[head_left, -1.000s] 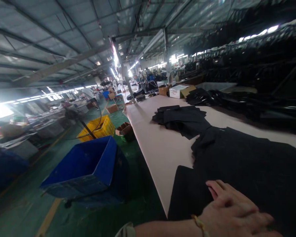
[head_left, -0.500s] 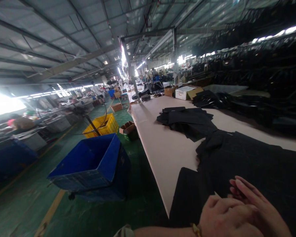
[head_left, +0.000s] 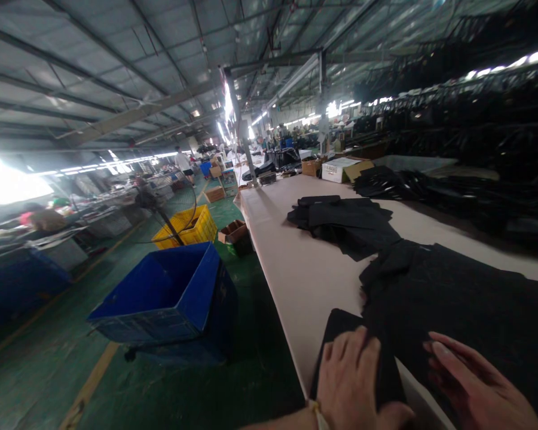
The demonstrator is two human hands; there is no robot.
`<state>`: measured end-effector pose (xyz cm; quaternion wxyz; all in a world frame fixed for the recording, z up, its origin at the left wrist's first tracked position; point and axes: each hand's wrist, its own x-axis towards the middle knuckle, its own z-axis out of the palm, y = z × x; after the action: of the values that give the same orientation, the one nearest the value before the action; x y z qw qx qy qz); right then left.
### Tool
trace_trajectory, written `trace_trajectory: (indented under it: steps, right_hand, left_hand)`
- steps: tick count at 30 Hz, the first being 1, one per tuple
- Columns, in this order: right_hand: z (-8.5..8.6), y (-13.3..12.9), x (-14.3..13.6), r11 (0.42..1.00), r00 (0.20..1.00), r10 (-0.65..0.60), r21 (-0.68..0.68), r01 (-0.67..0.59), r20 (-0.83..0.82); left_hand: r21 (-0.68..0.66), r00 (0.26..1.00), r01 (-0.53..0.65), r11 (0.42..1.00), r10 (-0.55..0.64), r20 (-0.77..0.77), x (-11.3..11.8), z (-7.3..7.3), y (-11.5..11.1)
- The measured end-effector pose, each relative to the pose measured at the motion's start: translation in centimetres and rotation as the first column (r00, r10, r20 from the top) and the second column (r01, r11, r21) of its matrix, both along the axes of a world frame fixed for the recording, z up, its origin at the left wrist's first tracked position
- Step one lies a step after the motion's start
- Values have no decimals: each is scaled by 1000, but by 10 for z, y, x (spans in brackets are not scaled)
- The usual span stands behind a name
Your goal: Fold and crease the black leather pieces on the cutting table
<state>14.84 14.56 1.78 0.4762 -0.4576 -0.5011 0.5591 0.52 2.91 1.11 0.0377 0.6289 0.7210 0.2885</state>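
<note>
My left hand (head_left: 349,376) lies flat with its fingers stretched out on a black fabric piece (head_left: 341,322) at the near edge of the table. To its right, my right hand (head_left: 484,385) is closed, thumb and fingers drawn together over the dark cloth. Whatever it may hold is too dark to make out. Beneath and beyond the right hand spreads a large pile of black fabric (head_left: 457,292). A strip of pale tabletop shows between the two hands. Farther up the table sits a loose stack of black cut pieces (head_left: 349,218).
The pale table (head_left: 278,257) runs away from me. Black goods (head_left: 430,194) and a white box (head_left: 338,170) lie along its far part. Left of the table stand a blue bin (head_left: 161,298), a yellow crate (head_left: 192,227) and a cardboard box (head_left: 233,233). A person (head_left: 183,164) stands in the distance.
My left hand has moved left, away from my right hand, and now lies flat on the black fabric piece. My right hand has shifted slightly right and down.
</note>
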Motion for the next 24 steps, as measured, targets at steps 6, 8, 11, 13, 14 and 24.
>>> trace_trajectory:
  steps: [6,8,11,13,14,24]
  right_hand:
    - [-4,-41,16,970,975,201,-157,-185,97]
    - [-7,-54,17,967,962,244,-111,-230,126]
    - [-16,-58,18,951,940,308,-83,-299,145]
    - [-23,-56,19,948,939,318,-78,-310,129]
    - [-26,-55,19,946,939,322,-74,-315,116]
    - [-32,-67,20,864,838,410,141,-484,361]
  left_hand:
    - [-353,996,-86,932,85,-16,-31,-14,-10]
    - [-338,995,-92,937,72,-71,-27,-13,-11]
    - [-309,993,-71,948,39,-108,-21,-10,-11]
    - [-291,991,-70,954,34,-127,-19,-10,-10]
    - [-285,988,-89,954,48,-149,-18,-10,-10]
    - [-342,944,-29,939,-87,-319,-16,-12,-28]
